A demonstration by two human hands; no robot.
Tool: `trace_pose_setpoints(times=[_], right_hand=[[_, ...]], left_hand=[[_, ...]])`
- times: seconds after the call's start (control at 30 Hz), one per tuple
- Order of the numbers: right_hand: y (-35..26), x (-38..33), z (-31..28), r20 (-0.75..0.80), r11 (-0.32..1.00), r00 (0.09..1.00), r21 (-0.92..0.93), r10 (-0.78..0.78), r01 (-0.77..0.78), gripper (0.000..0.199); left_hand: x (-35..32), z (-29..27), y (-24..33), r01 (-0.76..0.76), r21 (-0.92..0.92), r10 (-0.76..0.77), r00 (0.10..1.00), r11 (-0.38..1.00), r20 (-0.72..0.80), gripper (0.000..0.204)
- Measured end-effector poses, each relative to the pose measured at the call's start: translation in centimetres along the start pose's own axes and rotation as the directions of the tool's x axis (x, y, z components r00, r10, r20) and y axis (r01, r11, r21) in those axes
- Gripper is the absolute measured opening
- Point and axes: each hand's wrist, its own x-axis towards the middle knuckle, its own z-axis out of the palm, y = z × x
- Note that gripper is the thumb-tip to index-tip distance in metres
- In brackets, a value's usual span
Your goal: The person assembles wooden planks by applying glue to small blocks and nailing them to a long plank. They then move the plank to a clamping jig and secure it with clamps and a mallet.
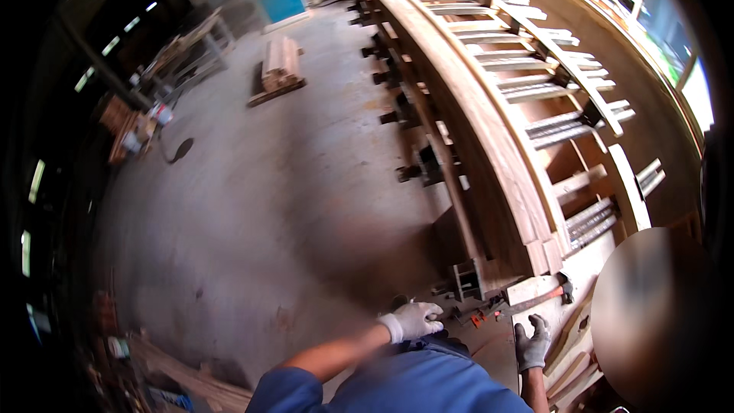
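Left hand (417, 321): gloved in white, tucked in front of the waist, fingers curled; impossible to tell whether closed on anything
Right hand (533, 343): gloved too, grey-smudged, fingers up and parted, clasping nothing visible, just below the hammer (537, 302)
Blurred disc (650, 313): big and smeary at lower right, covering part of the work area
Orange and black bits (479, 321): scattered between the hands, too small to make out
Blue-clad body: cut off by the lower edge
Floor (229, 176): grey, scuffed, stretching far back, hazy and dark toward the middle
Room: gloomy on the left with bright slits, daylit at upper right
Wood stack (281, 65): out on the open floor, well apart from the hands
Long timber (474, 92): brown, grain showing, running away up the rack, stepped at the near end
Hammer, now: dark-headed, reddish near the head, lying slantwise by the timber's near end
Wood pieces (569, 340): pale, some curved, just right of the right hand
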Motion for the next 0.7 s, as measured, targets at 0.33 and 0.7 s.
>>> trace_pose_setpoints(times=[0.33, 0.7], right_hand=[[-4.3, -1.2, 3.1, 0.348, 0.986, 0.924, 0.109, -0.156, 0.125, 0.026], [-0.1, -3.6, 2.4, 0.421, 0.973, 0.889, 0.213, -0.178, 0.094, 0.032]], left_hand=[[-6.7, 11.4, -23.9, 0.508, 0.033, -0.474, 0.822, 0.861, -0.315, 0.043], [-16.0, 33.9, -33.9, 0.522, 0.507, -0.323, 0.843, 0.686, -0.431, 0.031]])
